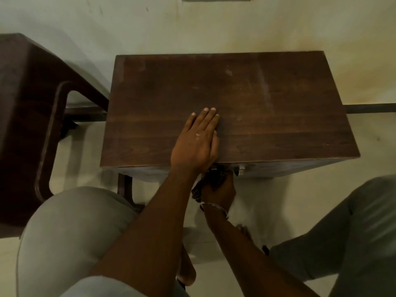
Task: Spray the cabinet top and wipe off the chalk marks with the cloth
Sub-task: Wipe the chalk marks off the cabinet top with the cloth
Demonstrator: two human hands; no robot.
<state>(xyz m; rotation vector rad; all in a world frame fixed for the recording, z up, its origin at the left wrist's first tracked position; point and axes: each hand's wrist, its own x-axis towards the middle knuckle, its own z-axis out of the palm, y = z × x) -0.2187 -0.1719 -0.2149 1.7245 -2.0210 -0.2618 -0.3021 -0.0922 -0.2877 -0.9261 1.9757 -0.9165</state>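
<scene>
Few chalk marks (228,72) are to be seen on the top (257,129): a pale smudge toward the back and a faint whitish streak (267,93) further right, with the remaining dark wood bare. The top is judged to be largely wiped, and those traces are yet to be gone over.

The left hand (196,139) is laid flat on the top near its front edge, fingers straight and together, and nothing is held in it. It is probably placed so to steady the cabinet or to feel the surface; which of the two cannot be told.

The cloth (217,177), dark and bunched, is held just below the front edge, against the cabinet's front and beside a metal handle (240,169). It is gripped by the right hand (220,190), whose fingers are curled round it, and a bangle (214,205) is worn at that wrist. The cloth is perhaps kept low for the front edge, or to be gathered for a fresh pass; this is offered as a judgement only. No spray bottle is seen.

The cabinet is set against a pale wall (214,28), so its back edge can be reached only from the front. Dark wooden furniture (25,103) stands just beside it on the left. The knees (75,221), in grey trousers, are spread to either side, by which room is given for the reach.
</scene>
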